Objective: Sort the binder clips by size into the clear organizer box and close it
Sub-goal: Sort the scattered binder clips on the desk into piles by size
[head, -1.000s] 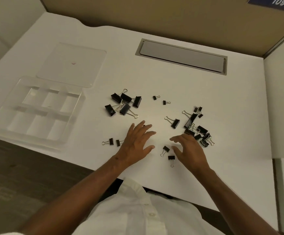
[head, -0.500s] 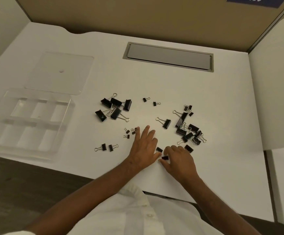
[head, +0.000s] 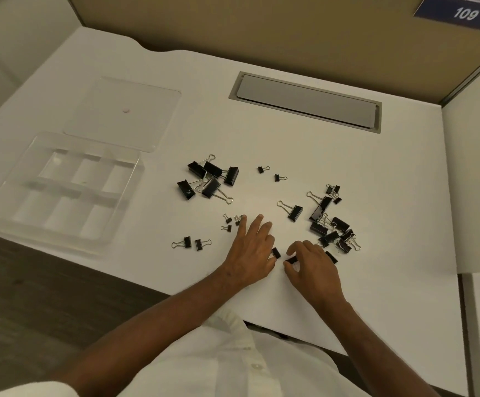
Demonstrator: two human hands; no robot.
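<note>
Binder clips (head: 327,224) half-hidden | right grip (head: 313,265) pinches one | left grip (head: 251,247) flat, wide

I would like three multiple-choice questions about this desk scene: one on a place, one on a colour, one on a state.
1. Where does the organizer box stand?
A. left of the clips
B. right of the clips
C. on the grey hatch

2. What colour are the clip bodies?
A. red
B. black
C. white

3. What state is the box in?
A. closed
B. open and empty
C. open and full

Key: 1 A, it stands left of the binder clips; 2 B, all bodies are black; 3 B, the lid lies apart behind it and no compartment holds a clip.
</note>
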